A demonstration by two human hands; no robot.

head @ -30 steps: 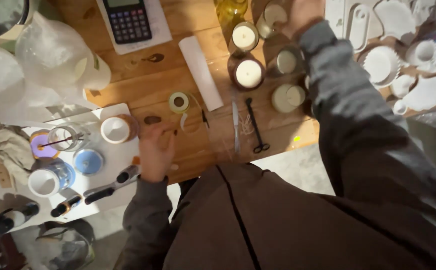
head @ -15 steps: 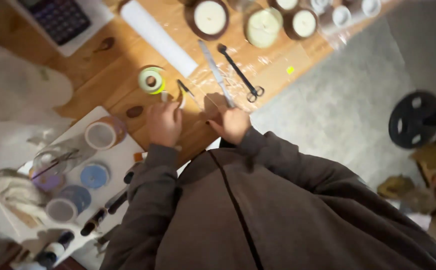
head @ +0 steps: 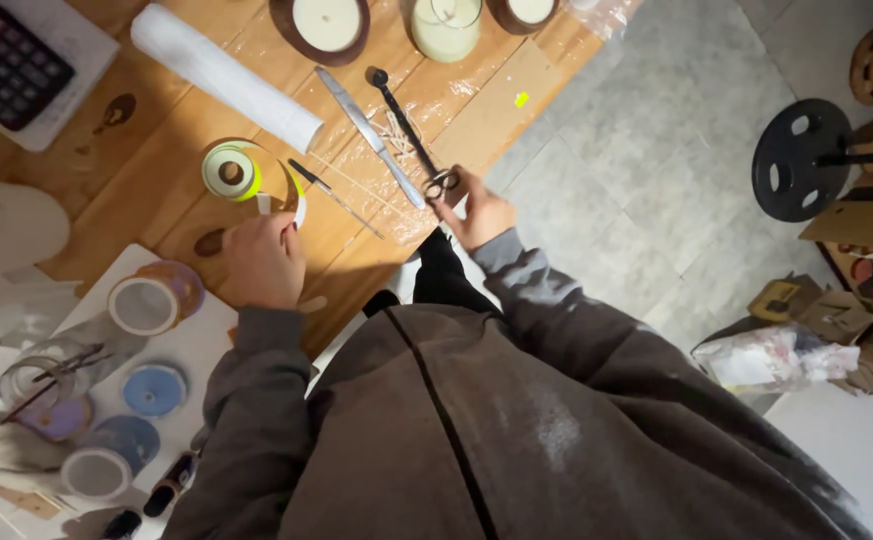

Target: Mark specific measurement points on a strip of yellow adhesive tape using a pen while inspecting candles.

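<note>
My left hand [head: 261, 262] rests at the wooden table's [head: 156, 190] near edge. Its fingers pinch the loose white end of a yellow-green tape roll [head: 231, 170], which lies just beyond them. My right hand [head: 478, 212] is at the table's corner with its fingers closed on the loop handles of black long-handled scissors [head: 406, 125]. These lie flat, pointing away from me. A flat metal blade [head: 366, 120] lies beside the scissors, and a thin dark stick [head: 336, 198] lies between my hands. Thin pale wicks [head: 388, 132] lie under the scissors.
A white paper roll [head: 226, 75], candles in jars [head: 326, 22] [head: 446, 25] and a calculator [head: 11, 60] sit farther back. A white tray [head: 201, 340] with small jars is at my left. On the floor to the right are a weight plate [head: 796, 160], boxes [head: 836, 315] and a plastic bag [head: 771, 360].
My right hand has reached out from the table edge to the scissors' handles. My left hand has moved up to the tape's loose end. The view has swung to the right.
</note>
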